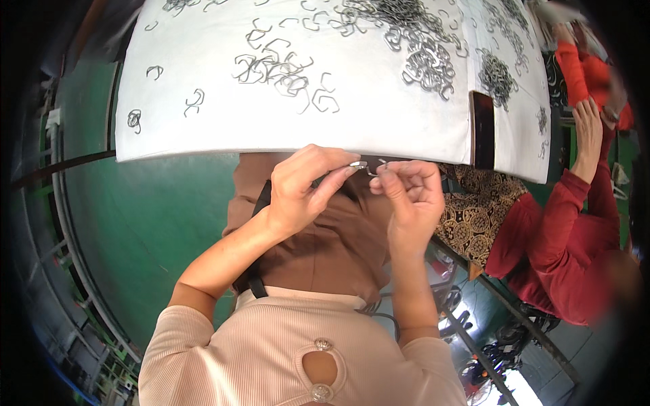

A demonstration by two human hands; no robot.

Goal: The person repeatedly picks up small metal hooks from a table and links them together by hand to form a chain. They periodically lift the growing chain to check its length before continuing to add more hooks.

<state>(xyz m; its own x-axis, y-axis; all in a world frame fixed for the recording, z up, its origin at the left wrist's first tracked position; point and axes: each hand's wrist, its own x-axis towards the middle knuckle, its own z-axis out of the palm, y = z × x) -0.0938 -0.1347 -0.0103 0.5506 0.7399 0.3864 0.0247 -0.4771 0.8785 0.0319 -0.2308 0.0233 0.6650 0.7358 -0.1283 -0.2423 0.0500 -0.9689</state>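
Head view: your left hand (301,193) and right hand (409,196) meet at the fingertips, each grip pinched narrow on a small bent silver wire clip (369,166) held between them, just below the near edge of the white surface (203,135). Beyond your grip, loose grey wire clips (277,71) lie scattered and heaped across it.

Bright, even light; fisheye-dark edges

Both forearms rise from the lower edge – left hand (301,186) and right hand (409,193) meet fingertip to fingertip just below the table (203,135) edge, fingers pinched
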